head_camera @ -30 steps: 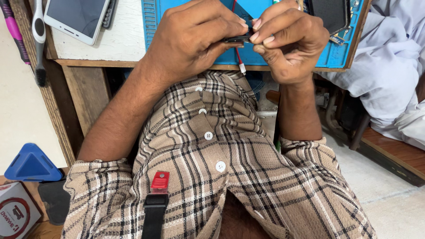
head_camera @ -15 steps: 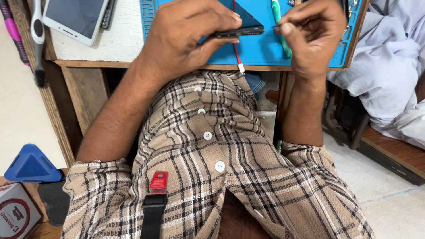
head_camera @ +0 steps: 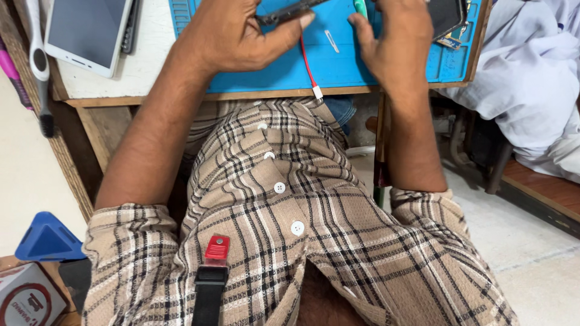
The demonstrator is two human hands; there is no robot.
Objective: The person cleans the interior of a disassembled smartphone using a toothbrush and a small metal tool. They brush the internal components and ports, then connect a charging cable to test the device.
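Over the blue mat (head_camera: 362, 66), left hand (head_camera: 232, 36) pinching a dark phone (head_camera: 284, 12) between thumb and fingers, right hand (head_camera: 393, 42) beside a green tool (head_camera: 360, 7), grip unclear, red cable (head_camera: 308, 66) trailing below, tablet (head_camera: 87, 30) at left.

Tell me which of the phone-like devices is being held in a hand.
The thin dark device in the left hand; the white tablet lies untouched on the table.

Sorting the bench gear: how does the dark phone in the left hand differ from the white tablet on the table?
The dark phone is held edge-on by the left hand above the blue mat; the white tablet lies flat, screen up, untouched, on the table. The phone looks dark and thin; the tablet is white-framed and broader. Both are flat slabs.
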